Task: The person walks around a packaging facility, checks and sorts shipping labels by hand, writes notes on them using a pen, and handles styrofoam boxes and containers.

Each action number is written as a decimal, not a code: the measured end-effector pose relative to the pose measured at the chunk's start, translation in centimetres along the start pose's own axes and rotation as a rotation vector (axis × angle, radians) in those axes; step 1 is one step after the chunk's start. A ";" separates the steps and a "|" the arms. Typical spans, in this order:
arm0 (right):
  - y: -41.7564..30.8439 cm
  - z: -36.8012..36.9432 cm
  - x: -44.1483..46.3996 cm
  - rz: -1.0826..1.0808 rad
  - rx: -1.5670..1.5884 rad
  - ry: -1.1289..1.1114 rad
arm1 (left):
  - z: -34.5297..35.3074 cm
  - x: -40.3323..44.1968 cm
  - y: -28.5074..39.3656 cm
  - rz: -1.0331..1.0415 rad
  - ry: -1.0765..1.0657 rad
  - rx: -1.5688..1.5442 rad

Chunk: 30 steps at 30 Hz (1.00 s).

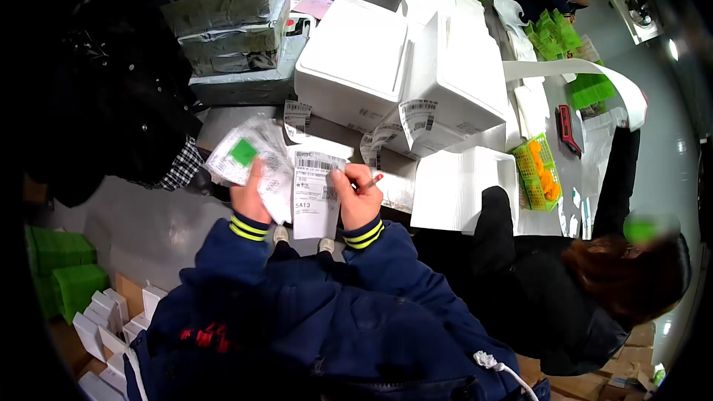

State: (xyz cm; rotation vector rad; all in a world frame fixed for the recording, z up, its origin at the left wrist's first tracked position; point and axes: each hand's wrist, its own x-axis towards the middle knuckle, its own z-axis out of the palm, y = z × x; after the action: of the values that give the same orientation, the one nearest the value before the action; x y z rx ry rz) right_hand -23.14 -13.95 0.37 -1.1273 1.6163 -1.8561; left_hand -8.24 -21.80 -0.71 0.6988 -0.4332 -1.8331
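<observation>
My left hand grips a fanned bundle of printed shipping labels, one bearing a bright green square. Beside that bundle hangs a longer shipping label with barcodes and "5A13" printed on it. Its right edge is pinched by the thumb of my right hand. A pen with a red end also sits in the fingers of that hand. Just beyond my hands, white foam boxes stand on the table with label strips hanging over their sides.
Wrapped parcels are stacked at the back left, near a person in dark clothes. To my right a co-worker reaches across a foam box. A yellow basket and a red tool lie beyond. White boxes fill the lower left.
</observation>
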 end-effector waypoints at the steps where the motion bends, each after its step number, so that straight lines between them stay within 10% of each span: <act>1: 1.0 0.2 0.8 0.088 0.041 0.008 | -1.0 0.6 1.4 0.022 0.087 0.040; 11: 13.1 6.9 11.4 -0.093 -0.240 0.057 | -6.1 2.9 5.9 0.174 0.102 0.274; 26: 13.9 10.1 12.5 0.134 -0.577 0.607 | -7.4 5.0 6.2 -0.060 -0.003 0.293; 30: 12.2 10.0 11.6 0.026 -0.572 0.469 | -7.4 5.5 6.3 -0.055 -0.024 0.262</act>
State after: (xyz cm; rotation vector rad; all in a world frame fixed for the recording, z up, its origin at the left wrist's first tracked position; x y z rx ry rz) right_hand -24.15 -31.59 -7.98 -0.8967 2.5287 -1.7760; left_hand -0.28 -28.96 -4.03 0.8745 -0.6839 -1.8566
